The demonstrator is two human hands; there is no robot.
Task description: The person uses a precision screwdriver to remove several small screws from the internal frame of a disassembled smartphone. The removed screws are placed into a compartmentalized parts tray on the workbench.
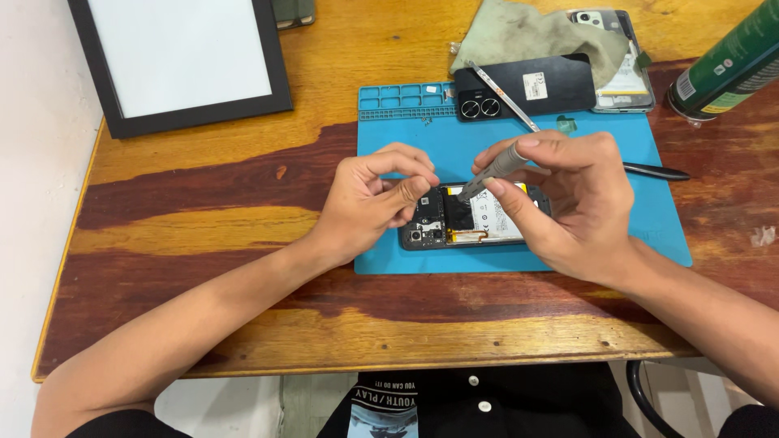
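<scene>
- The opened phone [475,217] lies face down on the blue mat [657,219], near the middle of the wooden surface [203,235]; its back is off, so the dark board and pale battery show
- The right hand [568,203] is closed around a slim grey screwdriver [493,172], held like a pen between thumb and fingertips; the tip slants down to the phone's upper part, beside the board
- The left hand [377,203] rests at the camera end of the phone, fingers curled and pinched narrow; whether it grips a small part I cannot tell
- To do this well, I judge: keep the driver in line with the screw, press lightly and turn slowly; let the left hand brace the phone so it does not slide on the mat
- The removed black back cover [560,89] lies at the far edge of the mat; it bears a small white rectangular sticker near its middle and two round lens rings at its left end
- A second phone [629,81] lies beyond it, partly under a grey-green cloth [527,32]
- A green spray can [730,65] lies tilted at the far right; its label is a white and yellow panel on green
- A black-framed white board [178,57] sits at the far left
</scene>
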